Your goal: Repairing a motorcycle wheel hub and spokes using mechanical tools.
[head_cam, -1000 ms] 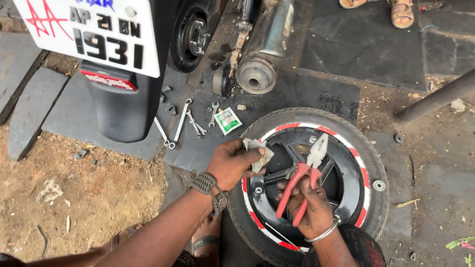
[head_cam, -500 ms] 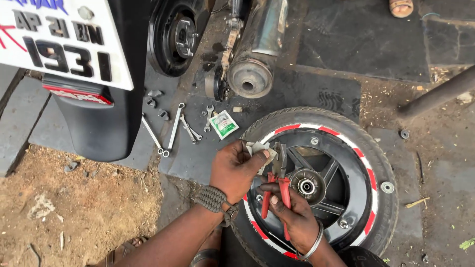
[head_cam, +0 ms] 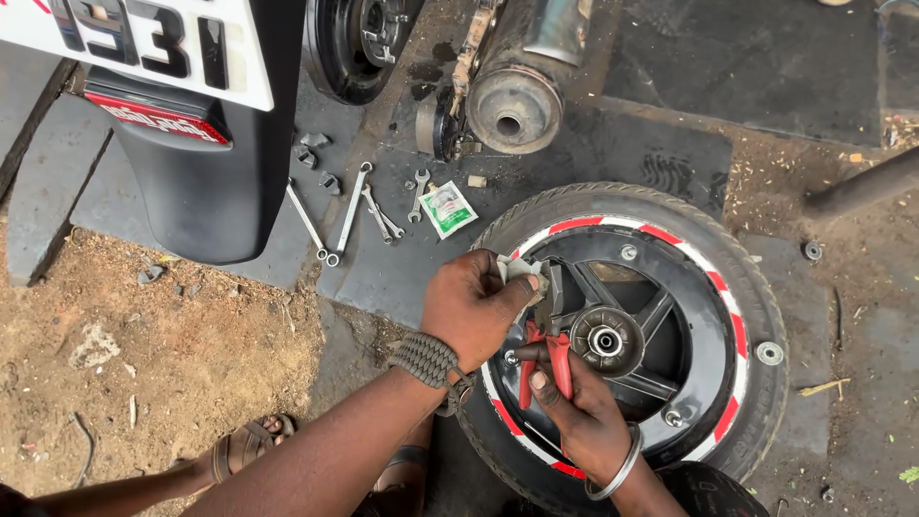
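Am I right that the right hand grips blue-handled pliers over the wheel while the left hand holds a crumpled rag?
Not quite: the head view shows the pliers have red handles. The right hand grips them over the wheel, while the left hand holds the rag.

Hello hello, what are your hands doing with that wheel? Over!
Left hand pinches a crumpled rag. Right hand grips red-handled pliers, nose near the wheel rim. Spanners lie apart, nothing blocking.

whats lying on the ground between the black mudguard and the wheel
In the head view, loose spanners and a small green-and-white packet lie on the dark mat between the black mudguard and the wheel.
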